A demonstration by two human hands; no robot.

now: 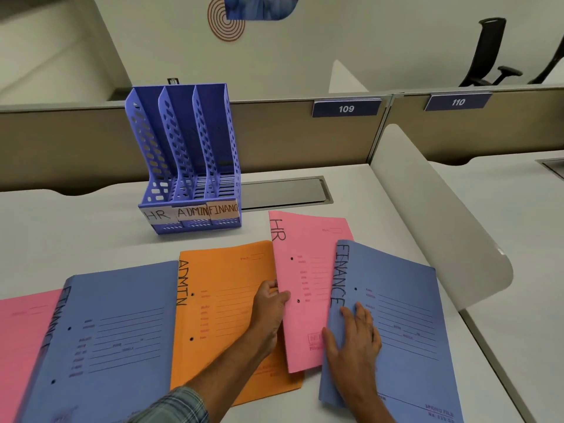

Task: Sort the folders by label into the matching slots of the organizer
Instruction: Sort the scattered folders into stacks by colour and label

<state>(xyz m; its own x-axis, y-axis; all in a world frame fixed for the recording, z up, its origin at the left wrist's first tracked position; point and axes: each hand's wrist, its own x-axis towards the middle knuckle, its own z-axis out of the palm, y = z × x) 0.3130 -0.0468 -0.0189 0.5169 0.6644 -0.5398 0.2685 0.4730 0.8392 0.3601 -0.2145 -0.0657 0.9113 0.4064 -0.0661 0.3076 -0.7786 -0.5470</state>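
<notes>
A blue three-slot organizer (186, 154) stands at the back of the desk, its slots labelled HR, ADMIN and FINANCE from left to right and all empty. Several folders lie fanned in front of it. My left hand (270, 303) grips the left edge of the pink HR folder (308, 270), which lies partly over the orange ADMIN folder (225, 300). My right hand (354, 340) rests with flat fingers on the blue FINANCE folder (403, 325) at the right. Another blue FINANCE folder (116, 331) and a pink folder (21, 331) lie at the left.
A grey cable tray lid (283, 192) is set into the desk behind the folders. A white curved divider (433, 215) bounds the desk on the right. Brown partition panels with signs 109 and 110 stand behind, and a black office chair (488, 53) beyond.
</notes>
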